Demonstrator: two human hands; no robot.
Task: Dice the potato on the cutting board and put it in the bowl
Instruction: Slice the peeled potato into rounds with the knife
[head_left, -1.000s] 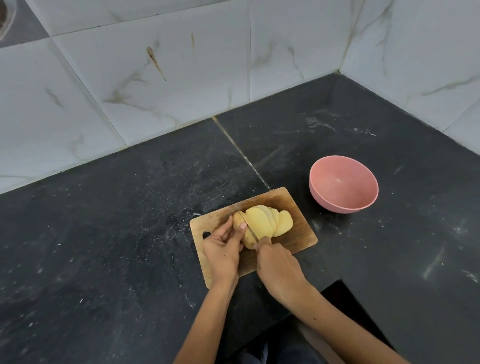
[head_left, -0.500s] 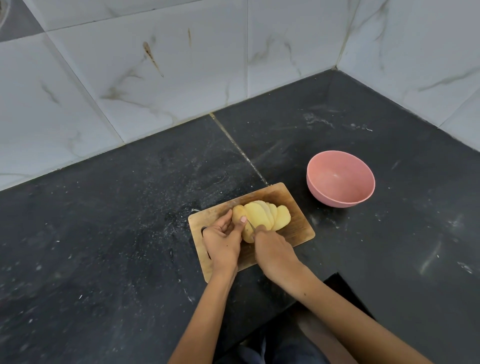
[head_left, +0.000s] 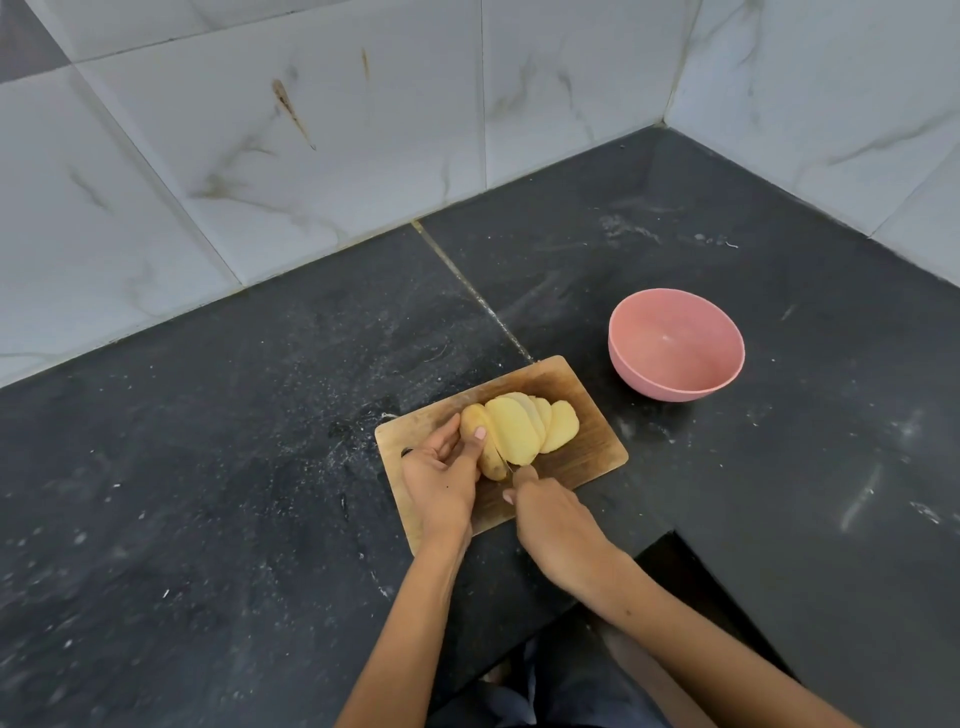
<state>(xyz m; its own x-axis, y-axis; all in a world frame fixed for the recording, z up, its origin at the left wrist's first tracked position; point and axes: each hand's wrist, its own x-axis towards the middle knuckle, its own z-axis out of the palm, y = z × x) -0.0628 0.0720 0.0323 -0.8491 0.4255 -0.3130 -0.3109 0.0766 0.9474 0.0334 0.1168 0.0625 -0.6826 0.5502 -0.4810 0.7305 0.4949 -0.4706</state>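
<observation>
left hand (head_left: 441, 475) grip pinches potato (head_left: 511, 434) end on cutting board (head_left: 587, 457); right hand (head_left: 553, 525) grip holds knife (head_left: 509, 466).

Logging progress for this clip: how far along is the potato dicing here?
Done: most of the potato lies in fanned slices on the board. In hand: the left hand holds the uncut end while the right hand works a knife, mostly hidden, at it. Left: cutting the slices into dice and moving them over; the bowl holds nothing.
</observation>
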